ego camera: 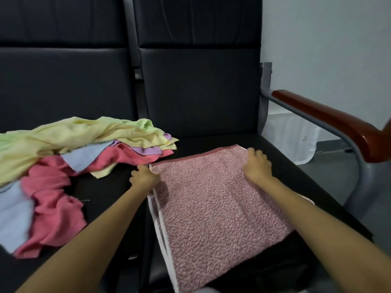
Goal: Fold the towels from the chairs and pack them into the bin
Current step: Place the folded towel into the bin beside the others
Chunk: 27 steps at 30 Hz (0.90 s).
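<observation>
A speckled pink towel [213, 210] lies flat on the right black chair seat [300, 182], doubled over with a white edge showing along its left side. My left hand [145, 177] grips the towel's far left corner. My right hand [257, 166] rests near the far right corner, fingers curled at the edge; whether it pinches the cloth is hard to tell. A loose pile of towels [69, 153] in yellow, green, blue, purple and coral covers the left chair seat.
The black chair backs [198, 81] rise behind the seats. A wooden armrest [338, 123] on a grey metal frame bounds the right side. A white bin [294, 140] stands on the floor beyond the armrest, by the wall.
</observation>
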Each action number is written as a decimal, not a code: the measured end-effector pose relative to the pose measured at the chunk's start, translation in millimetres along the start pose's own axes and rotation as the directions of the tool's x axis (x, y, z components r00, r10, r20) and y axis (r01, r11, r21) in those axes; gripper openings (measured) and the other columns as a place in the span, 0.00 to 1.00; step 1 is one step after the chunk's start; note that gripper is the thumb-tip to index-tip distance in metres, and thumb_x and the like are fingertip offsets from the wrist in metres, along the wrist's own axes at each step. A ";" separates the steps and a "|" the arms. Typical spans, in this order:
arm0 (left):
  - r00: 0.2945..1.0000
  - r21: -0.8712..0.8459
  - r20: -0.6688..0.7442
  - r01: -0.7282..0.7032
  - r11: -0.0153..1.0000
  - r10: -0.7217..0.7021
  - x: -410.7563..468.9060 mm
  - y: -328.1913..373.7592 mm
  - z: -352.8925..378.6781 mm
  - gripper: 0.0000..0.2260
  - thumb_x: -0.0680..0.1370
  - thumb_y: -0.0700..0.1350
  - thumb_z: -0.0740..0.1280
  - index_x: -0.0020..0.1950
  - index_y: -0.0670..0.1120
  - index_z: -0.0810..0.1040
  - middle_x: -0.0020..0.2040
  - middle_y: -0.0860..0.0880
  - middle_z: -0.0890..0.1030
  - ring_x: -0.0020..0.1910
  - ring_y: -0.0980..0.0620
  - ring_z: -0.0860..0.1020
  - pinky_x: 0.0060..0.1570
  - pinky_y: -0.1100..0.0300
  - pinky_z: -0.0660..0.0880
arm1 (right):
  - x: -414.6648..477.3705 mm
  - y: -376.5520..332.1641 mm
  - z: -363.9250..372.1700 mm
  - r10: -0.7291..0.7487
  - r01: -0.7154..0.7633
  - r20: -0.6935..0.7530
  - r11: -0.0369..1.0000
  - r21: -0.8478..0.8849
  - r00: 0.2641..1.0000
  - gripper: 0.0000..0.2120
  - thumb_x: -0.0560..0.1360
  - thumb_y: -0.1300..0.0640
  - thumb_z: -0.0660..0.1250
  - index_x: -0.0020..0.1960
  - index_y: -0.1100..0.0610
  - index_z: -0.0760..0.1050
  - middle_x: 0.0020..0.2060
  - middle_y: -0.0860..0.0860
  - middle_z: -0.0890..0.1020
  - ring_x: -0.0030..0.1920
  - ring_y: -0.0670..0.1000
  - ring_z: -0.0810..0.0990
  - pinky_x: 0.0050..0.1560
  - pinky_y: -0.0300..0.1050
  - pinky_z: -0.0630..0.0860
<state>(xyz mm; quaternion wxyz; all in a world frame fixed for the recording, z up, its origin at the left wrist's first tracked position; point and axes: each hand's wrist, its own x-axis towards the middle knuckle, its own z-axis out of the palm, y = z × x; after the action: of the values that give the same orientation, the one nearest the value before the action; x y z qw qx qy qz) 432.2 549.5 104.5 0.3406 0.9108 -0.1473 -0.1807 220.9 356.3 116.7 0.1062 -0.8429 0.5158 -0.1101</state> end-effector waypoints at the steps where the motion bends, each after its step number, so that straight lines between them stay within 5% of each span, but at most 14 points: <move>1: 0.998 -0.067 0.048 0.042 0.997 -0.039 -2.2 -3.6 -0.9 0.27 0.74 0.42 0.69 0.69 0.36 0.63 0.67 0.35 0.68 0.65 0.37 0.69 0.62 0.48 0.71 | -7.9 -8.1 -1.8 -0.045 0.046 -0.027 0.998 0.041 0.999 0.25 0.76 0.60 0.62 0.71 0.59 0.60 0.67 0.59 0.67 0.66 0.58 0.67 0.65 0.54 0.67; 4: 0.995 -0.277 0.076 0.090 0.956 -0.072 -12.2 -15.9 -5.5 0.17 0.71 0.36 0.71 0.56 0.33 0.70 0.59 0.36 0.75 0.59 0.38 0.74 0.53 0.50 0.73 | -31.6 -39.2 -3.3 -0.171 0.167 -0.008 0.949 0.266 0.985 0.16 0.76 0.64 0.61 0.64 0.58 0.71 0.65 0.54 0.71 0.63 0.54 0.72 0.60 0.46 0.70; 7: 0.993 -0.421 0.070 0.118 0.900 -0.098 -16.8 -26.4 -8.8 0.15 0.71 0.31 0.71 0.54 0.31 0.69 0.55 0.36 0.74 0.59 0.39 0.73 0.54 0.49 0.72 | -53.2 -72.5 2.0 -0.305 0.200 0.159 0.861 0.468 0.939 0.11 0.78 0.63 0.61 0.58 0.56 0.76 0.59 0.52 0.77 0.57 0.52 0.77 0.56 0.44 0.75; 12: 0.986 -0.443 0.154 0.121 0.888 -0.057 -13.0 -27.0 -13.0 0.09 0.69 0.30 0.70 0.36 0.37 0.70 0.33 0.43 0.70 0.34 0.47 0.70 0.37 0.58 0.68 | -65.0 -117.2 17.5 -0.378 0.139 0.280 0.779 0.612 0.882 0.10 0.79 0.61 0.59 0.57 0.57 0.76 0.56 0.55 0.78 0.53 0.54 0.79 0.57 0.50 0.75; 17: 0.991 -0.495 0.132 0.032 0.868 0.039 12.2 -25.3 -18.8 0.11 0.74 0.31 0.61 0.32 0.40 0.70 0.30 0.44 0.69 0.27 0.49 0.67 0.26 0.63 0.65 | -47.6 -148.6 34.5 -0.291 0.085 0.249 0.789 0.609 0.924 0.13 0.78 0.64 0.56 0.58 0.59 0.75 0.54 0.57 0.79 0.54 0.55 0.78 0.56 0.51 0.75; 21: 0.991 -0.486 0.044 -0.091 0.869 0.128 37.9 -22.9 -17.9 0.07 0.73 0.29 0.61 0.45 0.39 0.72 0.35 0.44 0.72 0.30 0.49 0.71 0.28 0.61 0.68 | -33.4 -168.0 54.0 -0.281 0.024 0.299 0.764 0.645 0.912 0.14 0.79 0.64 0.53 0.60 0.61 0.74 0.51 0.56 0.77 0.49 0.53 0.75 0.51 0.49 0.76; 27: 0.992 -0.487 0.017 -0.103 0.867 0.127 63.1 -27.8 -11.0 0.10 0.71 0.30 0.68 0.36 0.44 0.76 0.34 0.45 0.76 0.30 0.50 0.73 0.30 0.60 0.72 | -24.7 -183.7 76.0 -0.374 0.168 0.280 0.814 0.556 0.884 0.15 0.73 0.51 0.69 0.57 0.56 0.77 0.53 0.51 0.78 0.51 0.51 0.77 0.50 0.45 0.75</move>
<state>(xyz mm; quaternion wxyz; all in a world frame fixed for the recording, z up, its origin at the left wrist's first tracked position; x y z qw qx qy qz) 497.1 551.2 79.0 0.5643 0.7815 -0.1593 -0.2133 387.8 465.1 96.1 0.4081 -0.8540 0.3086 -0.0945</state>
